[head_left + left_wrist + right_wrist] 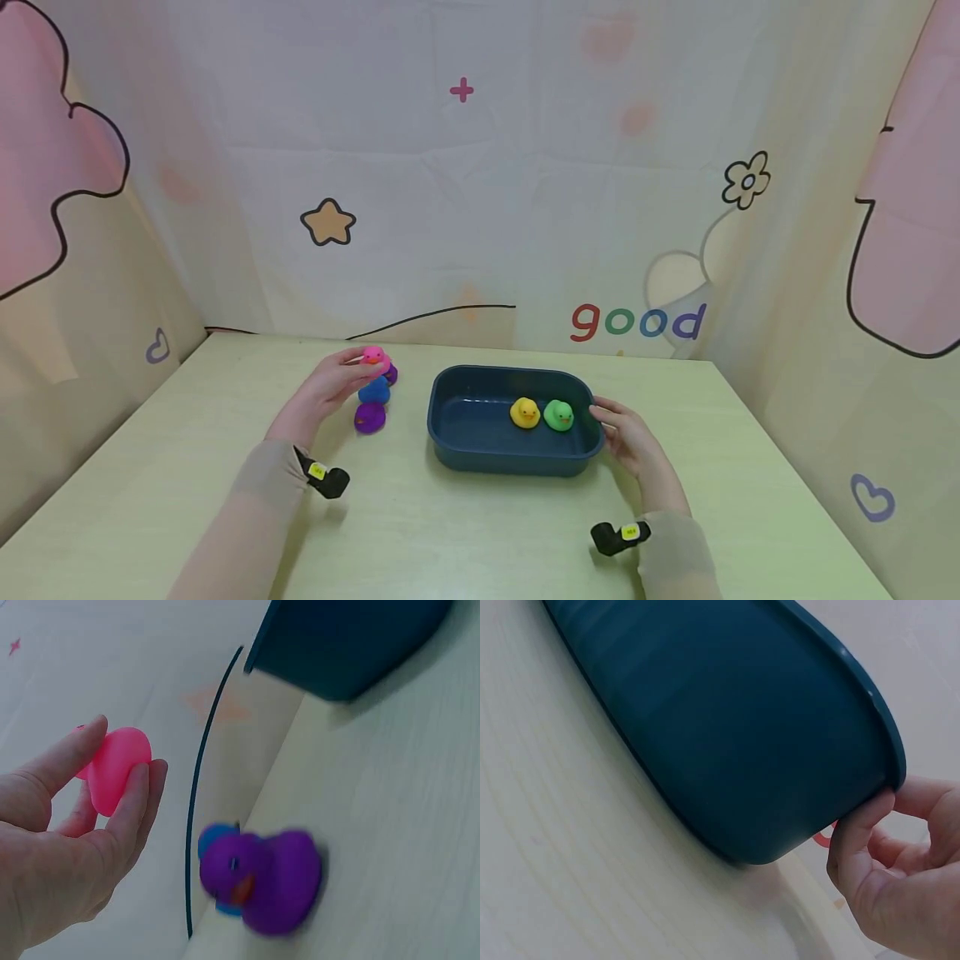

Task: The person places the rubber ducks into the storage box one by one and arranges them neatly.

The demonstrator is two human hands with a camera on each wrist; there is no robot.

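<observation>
1. The left hand (331, 387) pinches a pink duck (375, 358) between thumb and fingertips, lifted off the table (465, 533) at the far left of a dark blue bin (510, 462).
2. Beneath the pink duck in the head view, and partly hidden by it, is a far purple duck (392, 376).
3. Nearer on the table, just left of the bin, are a blue duck (374, 391) and then a near purple duck (370, 418), in a short row.
4. The right hand (628, 437) touches the bin's right end, its fingers bent at the rim and outer wall; I cannot tell whether they pinch it.
5. Inside the bin, toward its right end, a yellow duck (525, 413) sits just left of a green duck (558, 416); the left part shows bare floor.
6. A small black camera (327, 479) is on the left wrist, a matching device (618, 537) on the right.
7. On the far side hangs a pale backdrop (465, 208), with colourful "good" lettering (637, 322) at right and an orange star (327, 222) at left.
</observation>
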